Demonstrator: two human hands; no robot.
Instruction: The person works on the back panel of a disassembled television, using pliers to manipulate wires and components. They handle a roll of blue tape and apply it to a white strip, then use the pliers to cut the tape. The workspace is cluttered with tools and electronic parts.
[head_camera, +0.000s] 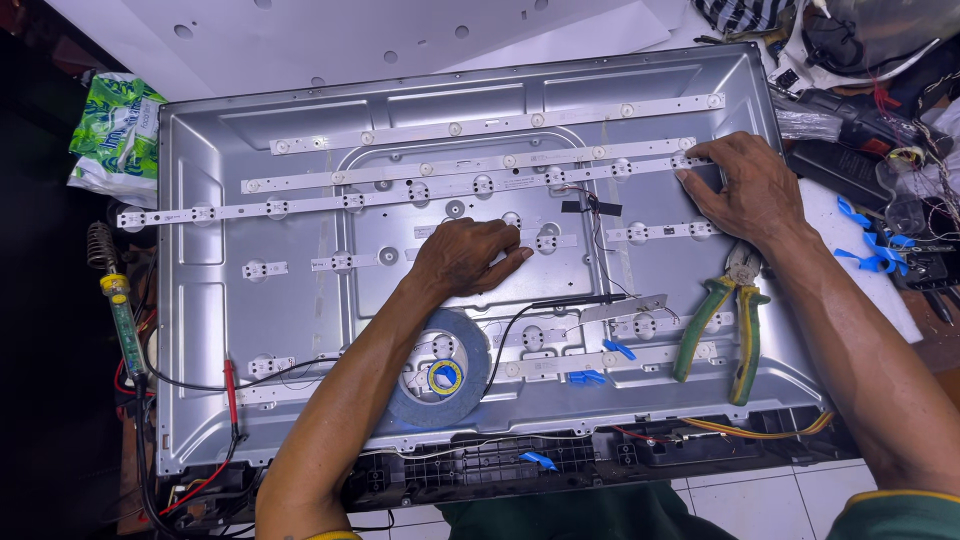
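Note:
A large grey metal panel back (200, 300) lies flat with several white light strips across it. My left hand (465, 255) rests near the panel's middle, fingers curled and pressing on a short strip piece (545, 241). My right hand (740, 190) lies at the upper right, fingertips pressing the right end of a long white strip (400, 192) that runs across the panel. Neither hand grips a tool. A black wire (575, 300) runs across the panel below my left hand.
Green-handled pliers (725, 335) lie on the panel at the lower right. A grey tape roll (440, 385) sits under my left forearm. A soldering iron (118, 300) and a red probe (231, 395) lie at the left. Blue clips (865, 240) and cluttered tools fill the right side.

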